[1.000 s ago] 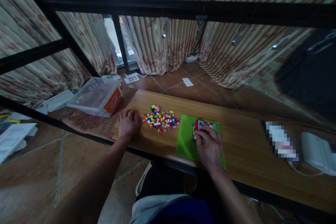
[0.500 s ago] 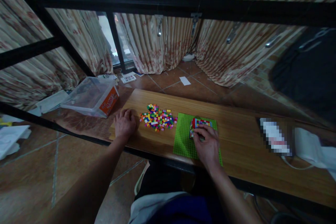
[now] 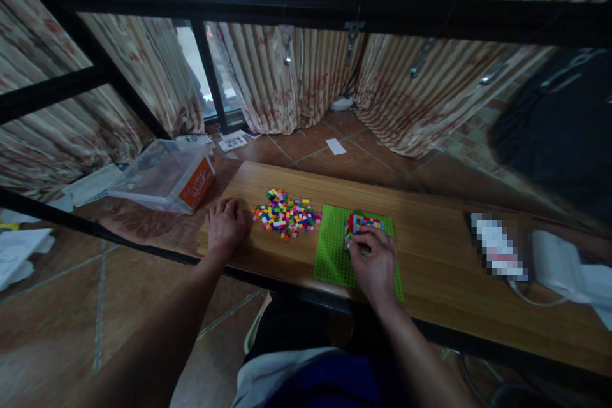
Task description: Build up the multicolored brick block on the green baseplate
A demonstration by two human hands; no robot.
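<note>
My left hand lies on the left end of the wooden table, its fingers resting loosely on the top and nothing visible in them. A pile of loose toy bricks in many colours is spread just to its right. Further right lies a green studded baseplate. On it stands a low, multicoloured brick build, partly covered by my right hand. The right thumb and index finger are pinched together at the build's near left side. Whatever sits between those fingertips is too small and hidden to make out.
A clear plastic box with an orange label stands left of the table. At the table's right end are a blurred-out object and a white device with a cable. A black metal bar crosses before the curtains.
The view has shifted very slightly. Both hands keep about the same places, the right one still pinching at the brick build.
</note>
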